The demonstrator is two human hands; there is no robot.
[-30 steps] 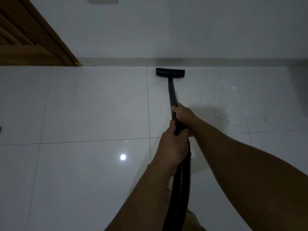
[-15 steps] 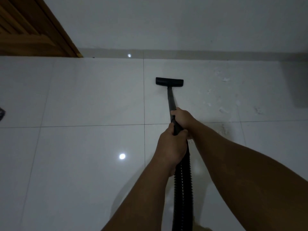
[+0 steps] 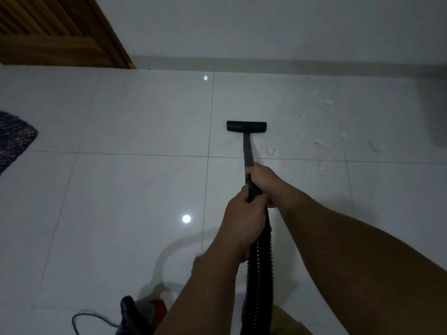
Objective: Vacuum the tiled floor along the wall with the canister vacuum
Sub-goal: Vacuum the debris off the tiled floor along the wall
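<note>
A black floor nozzle (image 3: 246,126) rests flat on the white tiled floor (image 3: 135,189), roughly a tile's depth short of the wall's skirting (image 3: 278,64). Its thin black wand (image 3: 247,153) runs back to both my hands. My right hand (image 3: 262,180) grips the wand higher up. My left hand (image 3: 243,223) grips just behind it, where the ribbed black hose (image 3: 260,281) begins. The hose drops out of the bottom of the view. Part of the canister vacuum (image 3: 145,313), black with red, shows at the bottom left of my arms.
White crumbs of debris (image 3: 321,143) lie scattered on the tiles right of the nozzle. A wooden louvred door (image 3: 55,32) fills the top left corner. A dark woven mat (image 3: 14,139) lies at the left edge. A thin black cord (image 3: 94,321) loops beside the canister.
The nozzle has been pulled back from the skirting toward me over the tile. The view has dropped, bringing the mat, canister and cord into sight. Both hands keep their grip.
</note>
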